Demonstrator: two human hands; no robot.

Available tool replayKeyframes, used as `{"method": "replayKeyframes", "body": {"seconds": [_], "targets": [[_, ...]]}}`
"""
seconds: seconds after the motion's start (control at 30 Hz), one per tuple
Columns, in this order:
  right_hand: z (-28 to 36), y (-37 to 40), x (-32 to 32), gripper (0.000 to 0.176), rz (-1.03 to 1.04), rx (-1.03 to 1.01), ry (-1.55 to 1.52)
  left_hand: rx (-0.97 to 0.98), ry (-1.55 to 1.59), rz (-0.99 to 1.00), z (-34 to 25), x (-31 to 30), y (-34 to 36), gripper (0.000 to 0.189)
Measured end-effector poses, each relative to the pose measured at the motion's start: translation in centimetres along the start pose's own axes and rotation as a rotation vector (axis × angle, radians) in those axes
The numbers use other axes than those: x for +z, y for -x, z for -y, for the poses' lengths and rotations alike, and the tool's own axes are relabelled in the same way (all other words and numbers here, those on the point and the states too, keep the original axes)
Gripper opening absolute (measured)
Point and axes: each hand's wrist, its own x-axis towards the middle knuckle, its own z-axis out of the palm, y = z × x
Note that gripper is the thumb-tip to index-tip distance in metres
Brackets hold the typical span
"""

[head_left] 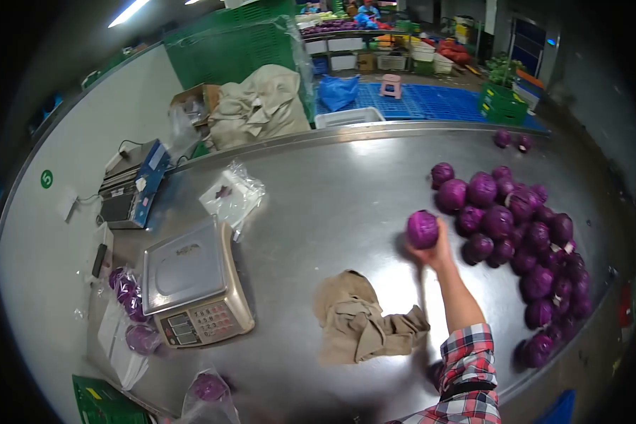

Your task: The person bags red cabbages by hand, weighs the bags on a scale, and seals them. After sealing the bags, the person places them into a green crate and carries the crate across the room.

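Observation:
My right hand (438,247) is wrapped round a purple cabbage (422,230), held above the metal table (297,184) right of centre. To its right lies a large pile of purple cabbages (498,222). A crumpled brown cloth (364,321) rests on the table, below and left of the hand. On the left stands a weighing scale (187,268) with a bare tray. One cabbage in a clear plastic bag (209,387) is at the bottom edge. My left hand is not in view.
Several bagged cabbages (143,339) sit left of the scale. Plastic bags (233,198) lie behind it, near a blue-sided device (134,187). Beyond the table's far edge are a beige cloth heap (261,106), a white tray (350,117) and a green crate (503,104).

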Motion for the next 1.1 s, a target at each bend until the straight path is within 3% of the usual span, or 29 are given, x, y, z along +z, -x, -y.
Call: {"method": "replayKeyframes", "body": {"seconds": [0.03, 0.13, 0.17, 0.2, 0.23, 0.33, 0.4, 0.47, 0.57, 0.67, 0.7, 0.8, 0.83, 0.93, 0.97, 1.07, 1.1], "targets": [[-0.7, 2.4, 2.0, 0.065, 0.086, 0.068, -0.022, 0.140, 0.063, 0.006, -1.7, -0.1, -0.1, 0.045], [-4.1, 10.1, 9.0, 0.067, 0.323, 0.168, -0.025, 0.119, 0.129, 0.079, -9.5, 2.5, 1.6, 0.030], [-5.0, 13.5, 12.0, 0.069, 0.388, 0.185, -0.015, 0.083, 0.227, 0.192, -7.7, 3.0, -0.9, 0.015], [-6.0, 16.2, 13.9, 0.070, 0.462, 0.233, -0.049, 0.017, 0.199, 0.227, -5.8, 2.9, -2.1, 0.020], [-7.7, 18.7, 15.9, 0.072, 0.535, 0.300, -0.089, -0.055, 0.123, 0.255, -8.4, 3.6, -1.8, 0.022], [-12.8, 27.2, 21.5, 0.092, 0.651, 0.435, -0.081, 0.018, 0.255, 0.507, -9.7, 4.1, -3.2, 0.036], [-16.4, 32.0, 24.4, 0.094, 0.802, 0.371, -0.042, 0.093, 0.309, 0.632, -10.9, 4.0, -3.7, 0.041], [-18.9, 36.0, 27.2, 0.082, 0.907, 0.420, 0.054, 0.076, 0.440, 0.700, -10.3, 3.7, -3.9, 0.043], [-23.0, 38.6, 29.0, 0.061, 0.721, 0.481, 0.290, 0.075, 0.521, 0.789, -9.8, 0.9, -4.3, 0.045], [-27.8, 39.4, 29.6, 0.051, 0.427, 0.461, 0.466, 0.081, 0.526, 0.797, -8.6, -1.5, -5.3, 0.041], [-28.7, 40.0, 30.5, 0.051, 0.500, 0.242, 0.732, 0.109, 0.505, 0.778, -8.1, -1.7, -5.3, 0.039], [-31.6, 40.6, 32.8, 0.061, 0.642, -0.079, 1.058, 0.118, 0.528, 0.748, -6.8, -2.8, -6.9, 0.034], [-32.7, 40.6, 33.0, 0.061, 0.659, -0.161, 1.267, 0.086, 0.568, 0.737, -6.2, -3.4, -8.3, 0.033], [-30.8, 41.7, 35.1, 0.063, 1.109, -0.216, 1.879, 0.007, 0.702, 0.726, -5.0, -6.3, -12.5, 0.026], [-30.6, 41.5, 34.4, 0.065, 1.314, -0.463, 1.799, 0.008, 0.694, 0.737, -4.2, -7.1, -14.0, 0.027], [-29.9, 40.8, 34.1, 0.066, 1.411, -0.731, 2.123, -0.032, 0.646, 0.755, -1.6, -7.7, -17.7, 0.042], [-30.5, 39.8, 33.0, 0.065, 1.348, -0.750, 2.156, -0.069, 0.626, 0.757, -1.1, -7.8, -18.3, 0.043]]}}
